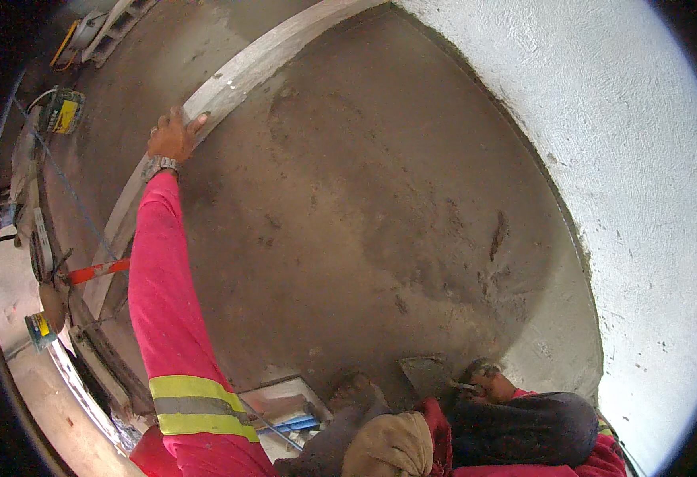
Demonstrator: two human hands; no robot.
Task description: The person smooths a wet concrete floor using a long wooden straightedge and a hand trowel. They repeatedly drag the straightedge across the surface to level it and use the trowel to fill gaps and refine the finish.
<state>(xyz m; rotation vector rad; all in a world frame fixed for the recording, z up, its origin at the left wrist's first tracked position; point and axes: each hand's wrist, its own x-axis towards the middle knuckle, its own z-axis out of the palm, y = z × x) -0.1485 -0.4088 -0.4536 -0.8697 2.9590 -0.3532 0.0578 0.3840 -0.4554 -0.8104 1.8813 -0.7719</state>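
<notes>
Cloth sleeve (164, 270) — left hand (172, 140) on long board (241, 78)

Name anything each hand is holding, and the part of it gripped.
The right hand holds a trowel by its handle. The left hand lies on a long pale bar, partway along; whether it grips cannot be told.

matt, grainy mortar (348, 207), rough-textured wall (603, 159), scuffed matt bar (245, 75), dull metal trowel (426, 374), soft-looking cloth sleeve (169, 294)

Pink sleeve (169, 294), yellow-grey bands (203, 406), metal watch (160, 165)
</notes>
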